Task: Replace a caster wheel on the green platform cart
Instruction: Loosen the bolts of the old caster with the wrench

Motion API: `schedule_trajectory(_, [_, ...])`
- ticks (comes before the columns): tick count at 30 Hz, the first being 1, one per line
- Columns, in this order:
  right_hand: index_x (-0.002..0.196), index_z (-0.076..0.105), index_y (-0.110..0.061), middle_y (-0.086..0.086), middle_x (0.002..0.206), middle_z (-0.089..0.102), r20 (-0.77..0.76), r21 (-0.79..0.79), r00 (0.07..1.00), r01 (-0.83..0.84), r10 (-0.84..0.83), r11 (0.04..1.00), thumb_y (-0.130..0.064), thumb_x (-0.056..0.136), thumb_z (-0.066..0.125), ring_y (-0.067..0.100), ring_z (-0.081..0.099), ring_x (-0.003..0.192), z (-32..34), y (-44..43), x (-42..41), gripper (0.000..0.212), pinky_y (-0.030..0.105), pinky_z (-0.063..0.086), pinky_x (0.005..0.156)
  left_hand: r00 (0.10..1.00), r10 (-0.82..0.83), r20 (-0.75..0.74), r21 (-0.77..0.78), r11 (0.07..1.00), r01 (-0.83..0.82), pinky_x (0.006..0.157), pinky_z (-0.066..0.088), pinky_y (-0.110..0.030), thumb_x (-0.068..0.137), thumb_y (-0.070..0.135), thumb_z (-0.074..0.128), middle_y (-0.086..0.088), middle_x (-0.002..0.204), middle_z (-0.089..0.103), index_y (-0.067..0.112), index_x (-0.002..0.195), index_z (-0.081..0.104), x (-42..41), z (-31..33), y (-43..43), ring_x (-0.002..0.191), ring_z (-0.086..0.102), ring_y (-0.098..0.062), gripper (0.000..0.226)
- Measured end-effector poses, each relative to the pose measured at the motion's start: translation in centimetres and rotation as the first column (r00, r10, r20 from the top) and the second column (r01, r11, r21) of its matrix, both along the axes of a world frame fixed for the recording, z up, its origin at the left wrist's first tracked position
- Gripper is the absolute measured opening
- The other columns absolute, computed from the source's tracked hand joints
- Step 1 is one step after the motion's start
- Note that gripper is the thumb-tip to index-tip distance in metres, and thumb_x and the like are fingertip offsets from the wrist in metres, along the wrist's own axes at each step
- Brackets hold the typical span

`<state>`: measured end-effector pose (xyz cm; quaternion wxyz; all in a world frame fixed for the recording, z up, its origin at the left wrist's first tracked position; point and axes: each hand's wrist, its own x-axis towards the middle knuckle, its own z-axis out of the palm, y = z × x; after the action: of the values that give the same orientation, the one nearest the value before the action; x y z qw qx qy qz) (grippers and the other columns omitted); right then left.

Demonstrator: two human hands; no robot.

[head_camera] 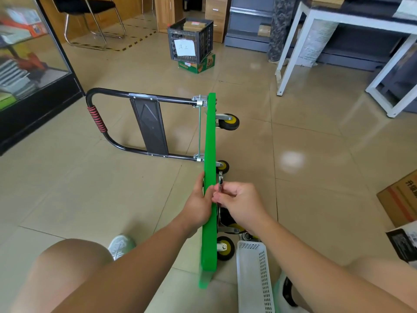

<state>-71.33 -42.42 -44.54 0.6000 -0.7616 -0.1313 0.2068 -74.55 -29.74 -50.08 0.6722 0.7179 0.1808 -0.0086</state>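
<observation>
The green platform cart (pixel 210 141) stands on its side edge on the tiled floor, its black folding handle (pixel 106 123) lying out to the left. Black casters with yellow hubs stick out to the right: a far one (pixel 229 121), a middle one (pixel 223 166) and a near one (pixel 224 247). My left hand (pixel 199 203) grips the platform's upper edge from the left side. My right hand (pixel 239 202) pinches a metal caster bracket (pixel 220 181) against the platform's underside; a black wheel (pixel 226 219) sits just below that hand.
A white perforated plastic basket (pixel 253 276) lies on the floor right of the cart. Cardboard boxes (pixel 400 197) sit at the right edge. A black crate (pixel 190 41) stands far ahead, a white table frame (pixel 291 62) to the right, a glass cabinet (pixel 29 64) on the left.
</observation>
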Motion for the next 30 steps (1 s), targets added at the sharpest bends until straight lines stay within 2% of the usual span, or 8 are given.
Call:
schedule_trajectory(3, [0.075, 0.077, -0.048, -0.016, 0.090, 0.077, 0.012, 0.029, 1.000, 0.007, -0.008, 1.000, -0.001, 0.088, 0.071, 0.002, 0.072, 0.091, 0.5, -0.3, -1.4, 0.049, 0.021, 0.056, 0.083, 1.000, -0.012, -0.012, -0.001, 1.000, 0.012, 0.082, 0.056, -0.031, 0.113, 0.038, 0.037, 0.003, 0.129, 0.064, 0.042, 0.162, 0.016, 0.1, 0.0, 0.3, 0.103, 0.066, -0.015, 0.053])
schedule_trajectory(6, [0.077, 0.079, -0.038, -0.015, 0.085, 0.077, 0.030, 0.075, 0.999, 0.021, -0.024, 0.997, 0.002, 0.088, 0.070, -0.002, 0.069, 0.083, 0.8, -1.1, -2.9, 0.043, 0.014, 0.052, 0.075, 1.000, -0.008, -0.012, 0.005, 1.000, 0.008, 0.088, 0.057, -0.034, 0.113, 0.034, 0.038, 0.016, 0.123, 0.058, 0.040, 0.163, 0.016, 0.2, 0.2, 0.2, 0.111, 0.065, -0.016, 0.054])
schedule_trajectory(13, [0.081, 0.077, -0.028, 0.001, 0.094, 0.074, 0.135, 0.108, 0.989, 0.038, -0.053, 0.993, 0.006, 0.081, 0.058, 0.027, 0.071, 0.091, -3.1, -3.6, -10.0, 0.039, 0.055, 0.058, 0.081, 0.999, 0.018, -0.027, 0.028, 0.999, -0.018, 0.060, 0.054, -0.020, 0.113, 0.032, 0.038, 0.004, 0.111, 0.063, 0.040, 0.160, 0.023, 0.2, 0.0, 0.1, 0.084, 0.062, -0.015, 0.050])
schedule_trajectory(18, [0.079, 0.080, -0.033, -0.001, 0.099, 0.074, 0.035, 0.205, 0.995, 0.083, -0.092, 0.975, 0.022, 0.079, 0.061, 0.018, 0.073, 0.093, -2.4, -3.4, -8.4, 0.058, 0.037, 0.058, 0.082, 0.999, 0.036, -0.028, 0.000, 0.999, -0.036, 0.076, 0.056, -0.035, 0.113, 0.033, 0.039, -0.009, 0.122, 0.065, 0.044, 0.159, 0.025, 0.8, -0.3, 0.0, 0.087, 0.062, -0.018, 0.049])
schedule_trajectory(21, [0.082, 0.077, -0.044, -0.015, 0.110, 0.069, 0.108, 0.087, 0.991, 0.071, -0.080, 0.994, 0.009, 0.078, 0.070, 0.015, 0.069, 0.105, -2.7, -3.6, -8.6, 0.054, 0.031, 0.058, 0.086, 0.999, 0.032, -0.043, -0.005, 0.999, -0.032, 0.082, 0.056, -0.038, 0.113, 0.034, 0.038, 0.003, 0.116, 0.064, 0.045, 0.159, 0.023, 0.6, -0.5, 0.1, 0.093, 0.063, -0.019, 0.050])
schedule_trajectory(24, [0.091, 0.073, -0.055, -0.018, 0.091, 0.050, 0.205, -0.101, 0.974, 0.116, -0.094, 0.988, -0.011, 0.081, 0.081, 0.003, 0.055, 0.083, -2.2, -3.8, -9.0, 0.045, 0.013, 0.043, 0.078, 0.998, 0.027, -0.053, -0.007, 1.000, -0.027, 0.076, 0.057, -0.036, 0.113, 0.035, 0.039, -0.001, 0.119, 0.065, 0.046, 0.159, 0.023, 0.7, -0.7, 0.0, 0.090, 0.063, -0.019, 0.050])
schedule_trajectory(27, [0.101, 0.069, -0.050, -0.017, 0.066, 0.047, 0.049, -0.126, 0.999, 0.024, -0.018, 0.992, -0.017, 0.091, 0.072, 0.004, 0.043, 0.064, -0.8, -4.1, -9.5, 0.034, 0.015, 0.037, 0.065, 0.997, 0.030, -0.067, -0.015, 0.999, -0.031, 0.070, 0.055, -0.034, 0.113, 0.036, 0.038, -0.006, 0.121, 0.065, 0.048, 0.158, 0.023, 0.8, -0.7, 0.1, 0.088, 0.063, -0.018, 0.049])
schedule_trajectory(30, [0.114, 0.069, -0.023, -0.002, 0.078, 0.071, -0.329, 0.073, 0.944, 0.023, 0.003, 0.997, 0.008, 0.092, 0.061, 0.014, 0.062, 0.072, 0.2, -4.5, -10.0, 0.039, 0.030, 0.055, 0.067, 0.996, 0.026, -0.082, -0.013, 1.000, -0.027, 0.070, 0.054, -0.035, 0.112, 0.038, 0.038, -0.006, 0.120, 0.066, 0.050, 0.157, 0.023, 0.6, -0.9, 0.2, 0.088, 0.063, -0.018, 0.049])
